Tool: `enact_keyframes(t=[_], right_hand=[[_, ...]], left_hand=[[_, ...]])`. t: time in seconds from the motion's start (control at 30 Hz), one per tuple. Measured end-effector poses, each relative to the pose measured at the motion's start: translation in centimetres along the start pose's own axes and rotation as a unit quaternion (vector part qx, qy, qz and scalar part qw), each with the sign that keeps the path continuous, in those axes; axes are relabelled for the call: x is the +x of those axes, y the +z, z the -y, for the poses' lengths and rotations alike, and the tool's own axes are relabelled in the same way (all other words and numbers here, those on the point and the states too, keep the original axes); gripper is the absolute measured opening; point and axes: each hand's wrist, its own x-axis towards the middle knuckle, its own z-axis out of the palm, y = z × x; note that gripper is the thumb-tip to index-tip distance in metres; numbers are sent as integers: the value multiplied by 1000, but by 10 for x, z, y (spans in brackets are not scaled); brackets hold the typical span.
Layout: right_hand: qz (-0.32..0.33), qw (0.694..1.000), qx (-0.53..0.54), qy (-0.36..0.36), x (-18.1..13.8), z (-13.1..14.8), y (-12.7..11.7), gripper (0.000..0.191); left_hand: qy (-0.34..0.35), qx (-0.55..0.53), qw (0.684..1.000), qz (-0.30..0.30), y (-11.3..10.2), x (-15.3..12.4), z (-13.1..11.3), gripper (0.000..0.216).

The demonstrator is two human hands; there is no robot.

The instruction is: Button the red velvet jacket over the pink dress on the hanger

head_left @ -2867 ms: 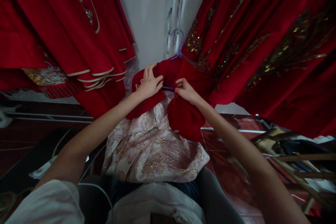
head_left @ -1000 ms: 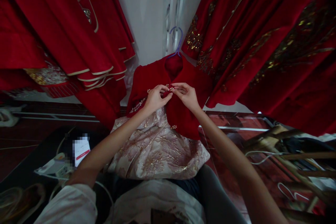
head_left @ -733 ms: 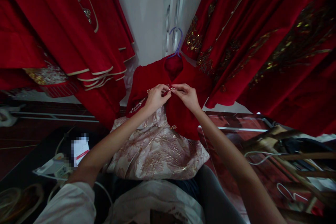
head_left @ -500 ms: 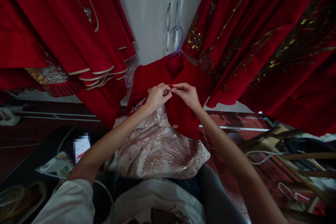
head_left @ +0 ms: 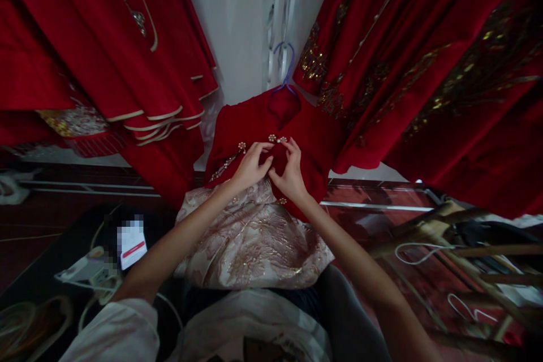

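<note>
A red jacket (head_left: 235, 124) on a purple hanger (head_left: 289, 62) is spread before me, its lower part over my lap. Small flower-shaped pearl fasteners (head_left: 272, 138) sit at the middle of its chest, and a beaded trim (head_left: 227, 166) runs down one side. My left hand (head_left: 253, 165) rests on the chest just below the fasteners, thumb and fingers apart. Close beside it, my right hand (head_left: 291, 172) has its fingertips at the right-hand fastener and its thumb held away from them. Neither hand grips anything I can see. Pale pink brocade cloth (head_left: 254, 243) with gold patterns covers my lap.
Red garments with pale edging (head_left: 169, 68) hang at left, and red gowns with gold sequins (head_left: 407, 79) hang at right. White cabinet doors (head_left: 237, 17) stand behind. A phone (head_left: 132, 249) and a power strip (head_left: 102, 274) lie at left; a wooden rack (head_left: 475, 251) is at right.
My fingers have come apart from their pinch at the chest fasteners, which now show uncovered. Both hands have dropped slightly, and the right hand has shifted left.
</note>
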Motion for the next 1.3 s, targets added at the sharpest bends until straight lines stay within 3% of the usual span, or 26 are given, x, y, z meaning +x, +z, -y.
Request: enact_keyframes(t=[0.1, 0.17, 0.33, 0.5, 0.6, 0.73, 0.83, 0.87, 0.93, 1.0, 1.07, 1.17, 1.23, 1.3], right_hand=[[50, 993, -101, -24, -20, -1, 8, 84], [50, 986, -158, -14, -28, -4, 11, 83], [62, 972, -223, 30, -31, -17, 1, 63], [51, 990, -68, 114, -23, -33, -26, 25], [49, 974, 90, 204, -14, -38, -35, 23], [38, 916, 278, 286, -4, -22, -33, 24], [1, 876, 369, 312, 4, 1, -30, 22], [-12, 876, 373, 307, 7, 9, -30, 21], [-25, 905, 331, 268, 13, 23, -31, 19], [-11, 946, 253, 201, 16, 32, -33, 18], [28, 974, 181, 132, 16, 37, -33, 17], [92, 989, 99, 64, 12, 37, -28, 15], [115, 991, 56, 48, 9, 33, -23, 12], [120, 991, 35, 39, 8, 27, -18, 11]], left_hand=[[11, 131, 991, -5, -7, -18, 4, 49], [0, 191, 981, -18, -13, -29, 11, 54], [-29, 267, 963, -16, -34, -51, 41, 46], [-72, 260, 963, -6, -50, -67, 56, 20], [-101, 220, 970, -22, -49, -62, 39, 24], [-97, 165, 981, -31, -27, -45, -7, 30], [-100, 133, 984, 66, 5, -40, -32, 28], [-106, 118, 981, 109, 17, -41, -35, 27], [-103, 72, 977, 171, 37, -46, -34, 38], [-77, 8, 981, 180, 50, -51, -26, 48], [-52, -66, 986, 143, 53, -53, -16, 47], [-102, -160, 982, -1, 42, -46, -4, 36], [-173, -225, 953, -106, 28, -37, 1, 32], [-212, -305, 917, -146, 14, -27, 4, 31]])
